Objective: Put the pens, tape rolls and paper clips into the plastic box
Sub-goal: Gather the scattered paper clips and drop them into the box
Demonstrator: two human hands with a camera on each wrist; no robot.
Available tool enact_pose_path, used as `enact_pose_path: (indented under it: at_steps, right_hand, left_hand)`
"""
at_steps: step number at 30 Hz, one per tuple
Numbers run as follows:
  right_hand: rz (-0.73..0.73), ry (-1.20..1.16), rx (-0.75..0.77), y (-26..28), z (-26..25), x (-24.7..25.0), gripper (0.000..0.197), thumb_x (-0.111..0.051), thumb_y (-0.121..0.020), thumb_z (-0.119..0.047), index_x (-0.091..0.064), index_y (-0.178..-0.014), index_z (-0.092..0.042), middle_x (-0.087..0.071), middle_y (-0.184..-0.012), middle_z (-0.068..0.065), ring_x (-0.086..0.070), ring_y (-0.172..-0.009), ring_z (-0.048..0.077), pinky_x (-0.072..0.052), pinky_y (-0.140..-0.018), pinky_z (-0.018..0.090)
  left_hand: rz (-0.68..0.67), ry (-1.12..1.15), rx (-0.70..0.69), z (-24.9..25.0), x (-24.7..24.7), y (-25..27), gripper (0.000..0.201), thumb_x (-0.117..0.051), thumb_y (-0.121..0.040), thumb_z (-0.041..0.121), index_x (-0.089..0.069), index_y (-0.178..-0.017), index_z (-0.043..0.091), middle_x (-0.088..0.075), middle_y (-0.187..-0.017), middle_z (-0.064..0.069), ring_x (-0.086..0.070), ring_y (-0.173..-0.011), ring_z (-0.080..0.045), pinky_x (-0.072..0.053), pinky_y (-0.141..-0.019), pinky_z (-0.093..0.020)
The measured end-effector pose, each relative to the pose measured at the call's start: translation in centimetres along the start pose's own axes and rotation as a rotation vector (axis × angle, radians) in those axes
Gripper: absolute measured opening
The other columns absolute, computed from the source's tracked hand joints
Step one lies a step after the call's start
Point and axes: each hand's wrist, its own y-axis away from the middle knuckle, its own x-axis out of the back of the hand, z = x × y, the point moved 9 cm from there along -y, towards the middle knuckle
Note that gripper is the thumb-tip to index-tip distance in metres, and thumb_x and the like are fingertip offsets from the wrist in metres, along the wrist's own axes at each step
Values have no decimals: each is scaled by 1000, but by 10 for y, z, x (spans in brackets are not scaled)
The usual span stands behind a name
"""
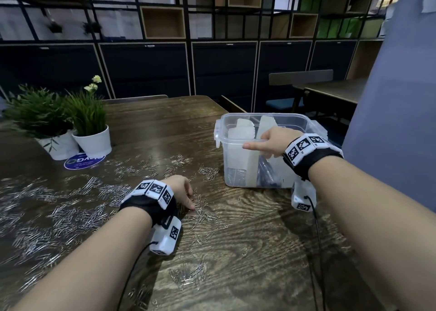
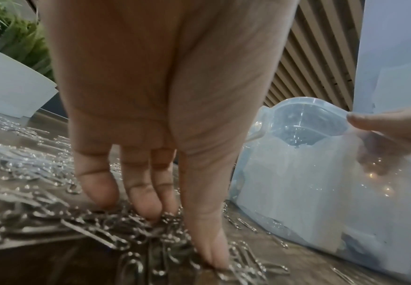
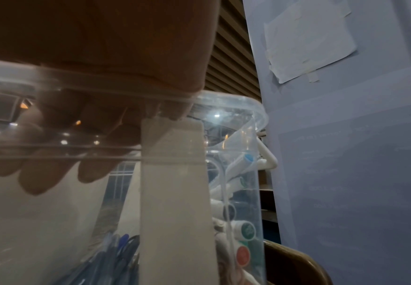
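Observation:
A clear plastic box (image 1: 221, 131) stands at the table's right, with white dividers inside. Blue pens (image 3: 116, 248) and markers with coloured caps (image 3: 245, 231) lie in it, and a few paper clips (image 1: 236, 174) show in its left compartment. My right hand (image 1: 259, 145) holds the near wall, thumb along the outside of the rim, fingers (image 3: 53, 164) hanging inside. My left hand (image 1: 188, 197) is down on a pile of paper clips (image 1: 205, 216) left of the box. Its fingertips (image 2: 150, 212) and thumb press into the clips, a gap between them. No tape roll shows clearly.
Paper clips (image 1: 70, 204) litter the table's left and middle, with a small heap (image 1: 188, 273) near the front. Two potted plants (image 1: 92, 141) and a round blue sticker (image 1: 83, 161) sit at the back left. A blue-grey panel (image 1: 396, 122) rises right of the box.

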Motion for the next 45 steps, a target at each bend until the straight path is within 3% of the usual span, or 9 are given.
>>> enact_pose_path:
  at_steps: [4,8,12,18,26,29,34,41,45]
  right_hand:
    - [8,3,-12,-1,1,-1,68,-50,-76,-81,-62,-76,-14,-68,-76,3,-60,-68,17,-50,-78,32]
    - [14,-5,-18,-3,3,-1,71,-49,-73,-84,-63,-77,-15,-70,-77,4,-60,-67,17,-52,-78,33]
    - [19,17,-5,-5,4,-3,69,-47,-72,-85,-57,-73,-18,-65,-73,1,-60,-66,17,-53,-79,35]
    - [36,24,11,-8,6,-2,70,-45,-68,-89,-56,-71,-19,-65,-71,-1,-62,-65,17,-54,-78,35]
    - [36,45,13,-10,8,-3,73,-43,-67,-91,-59,-69,-20,-69,-73,-4,-65,-71,16,-53,-79,34]
    - [49,45,11,-9,8,-3,74,-43,-67,-91,-64,-71,-20,-72,-76,-4,-65,-73,14,-53,-81,36]
    - [59,86,15,-7,6,-2,72,-40,-69,-90,-60,-69,-20,-69,-74,-3,-64,-72,14,-52,-77,32]
    - [51,77,29,-14,8,-2,71,-41,-70,-89,-57,-69,-20,-73,-82,3,-66,-74,18,-53,-79,33]
    - [44,77,25,-20,9,-1,71,-41,-71,-89,-57,-69,-20,-72,-81,0,-65,-73,16,-53,-79,33]
  left_hand:
    - [54,31,-89,9,3,-1,17,-80,-75,25,-65,-81,22,-60,-72,12,-56,-81,-9,-39,-73,-19]
    - [93,-12,-110,12,8,1,16,-77,-77,20,-64,-71,25,-62,-73,11,-58,-80,-8,-42,-75,-20]
    - [114,5,-107,10,12,1,14,-78,-76,17,-66,-78,22,-63,-77,8,-58,-80,-10,-43,-74,-20]
    - [239,130,-138,9,38,7,11,-80,-76,19,-71,-81,16,-68,-72,9,-60,-67,-6,-43,-58,-15]
    - [831,528,-316,53,134,42,8,-77,-78,22,-69,-79,22,-67,-77,9,-62,-77,-8,-47,-72,-20]
    - [966,629,-410,88,145,53,2,-72,-82,18,-71,-82,19,-65,-79,12,-58,-75,1,-42,-69,-10]
    - [793,400,-442,135,129,27,13,-65,-88,27,-75,-92,20,-69,-95,9,-60,-96,-8,-47,-90,-29]
    - [941,483,-384,90,140,30,29,-40,-99,18,-62,-118,13,-56,-118,-6,-51,-112,-16,-31,-90,-19]
    - [791,468,-199,49,113,-7,33,-51,-95,25,-53,-126,13,-52,-126,-11,-52,-111,-20,-36,-93,-25]
